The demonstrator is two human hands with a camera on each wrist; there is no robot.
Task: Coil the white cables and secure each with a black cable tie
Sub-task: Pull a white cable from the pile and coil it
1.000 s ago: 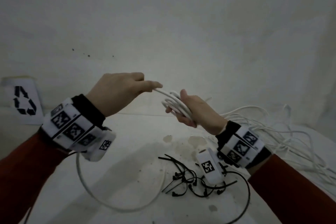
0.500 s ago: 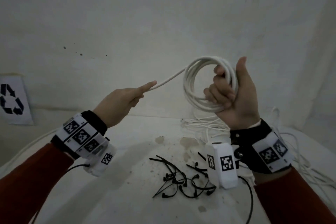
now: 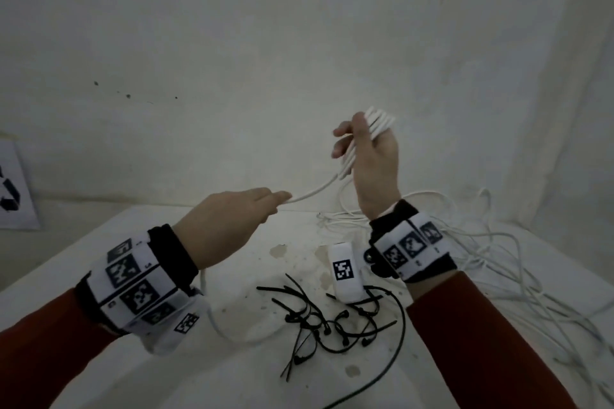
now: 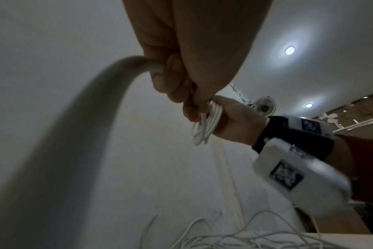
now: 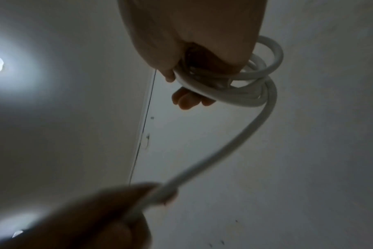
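Right hand raised, fingers curled round a coil of white cable. Left hand lower and apart, seemingly pinching the strand running from that coil. Below both hands, black cable ties.

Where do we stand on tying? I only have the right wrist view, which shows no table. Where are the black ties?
Observer: The black ties lie in a loose heap on the table, between the forearms.
Operator: Is any cable unwound?
Observer: Yes. Below the left hand, the cable drops and curves across the table.
Operator: Other cables?
Observer: A tangle of white cables lies on the table's right side.
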